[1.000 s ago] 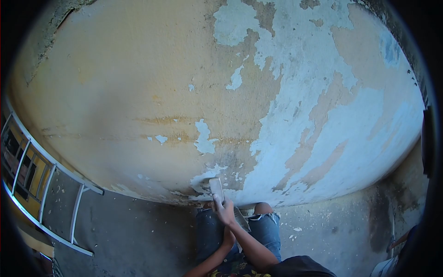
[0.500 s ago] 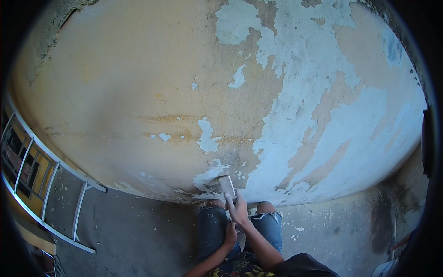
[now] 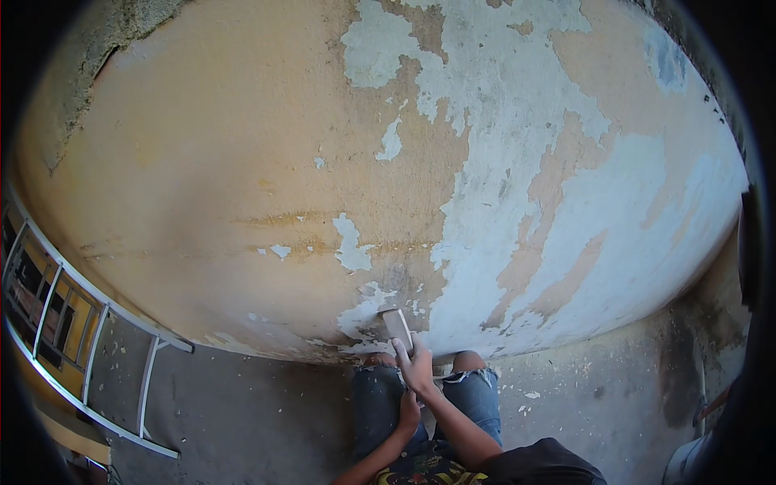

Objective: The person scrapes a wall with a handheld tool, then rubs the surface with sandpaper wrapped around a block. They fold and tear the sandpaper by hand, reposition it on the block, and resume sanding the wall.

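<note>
My right hand is wrapped round a flat, pale scraper, its broad end up against the lower wall. Behind it, closer to my body, my left hand is closed just below the right wrist. What it grips, if anything, is hidden. The wall in front is yellowish with ragged patches of pale blue paint, and bare, stained plaster shows near the scraper. My knees in torn jeans are bent close to the wall's foot.
A metal ladder lies or leans along the left side. Paint flakes are scattered over the grey concrete floor. A dark cloth or bag is by my right side, and a pale bucket-like container sits at the lower right edge.
The view has shifted slightly, so the wall's patches appear further left. Both hands and the scraper stay almost in the same place low on the wall.
</note>
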A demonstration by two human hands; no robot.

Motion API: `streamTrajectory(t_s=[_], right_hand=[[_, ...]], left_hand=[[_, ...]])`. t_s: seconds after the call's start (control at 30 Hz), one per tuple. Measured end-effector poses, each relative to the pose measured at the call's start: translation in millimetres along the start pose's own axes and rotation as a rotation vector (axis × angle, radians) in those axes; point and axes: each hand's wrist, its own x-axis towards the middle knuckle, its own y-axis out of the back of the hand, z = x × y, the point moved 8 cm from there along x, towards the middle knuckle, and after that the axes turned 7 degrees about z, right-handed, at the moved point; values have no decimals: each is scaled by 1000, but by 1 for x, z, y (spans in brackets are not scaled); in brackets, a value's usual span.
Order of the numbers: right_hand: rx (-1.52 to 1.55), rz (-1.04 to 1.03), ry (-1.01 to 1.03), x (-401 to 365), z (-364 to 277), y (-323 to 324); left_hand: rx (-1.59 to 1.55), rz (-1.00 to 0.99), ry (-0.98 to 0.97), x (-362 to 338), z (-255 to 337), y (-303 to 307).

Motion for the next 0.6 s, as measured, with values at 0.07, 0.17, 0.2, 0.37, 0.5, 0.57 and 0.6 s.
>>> streamTrajectory(t_s=[0.07, 0.17, 0.2, 0.37, 0.5, 0.57, 0.6], right_hand=[[-80, -33, 33, 11, -31, -4], [-262, -112, 132, 33, -81, -25], [-360, -159, 210, 36, -91, -34], [-159, -192, 20, 10, -47, -19], [-110, -180, 19, 23, -56, -19], [-142, -160, 136, 45, -99, -27], [-176, -147, 267, 51, -124, -33]], left_hand=[[-73, -10, 58, 2, -1, -3], [-122, -33, 134, 1, -7, -1], [-102, -45, 141, 3, -8, -2], [-113, 37, 83, 6, -15, 3], [-70, 21, 133, 4, -25, 1], [-51, 12, 142, 7, -38, 3], [-40, 9, 140, 10, -42, 4]])
